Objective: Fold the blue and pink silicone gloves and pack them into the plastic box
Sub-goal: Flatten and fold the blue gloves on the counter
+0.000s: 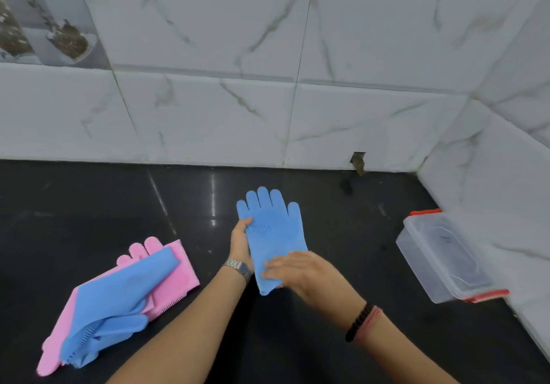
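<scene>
Flattening one blue glove (pixel 272 231) on the black counter (pixel 89 205): left hand (pixel 240 239) pinches its edge near the thumb, right hand (pixel 293 270) presses flat-fingered on the cuff. Best to smooth it fully, then fold cuff toward fingertips. Remaining gloves (pixel 119 300) lie heaped left; the plastic box (pixel 440 257) waits right, apparently unlidded.

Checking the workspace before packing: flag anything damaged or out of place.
A chipped hole breaks the wall tile at the counter line, behind the blue glove. The plastic box lies tilted against the right wall.
</scene>
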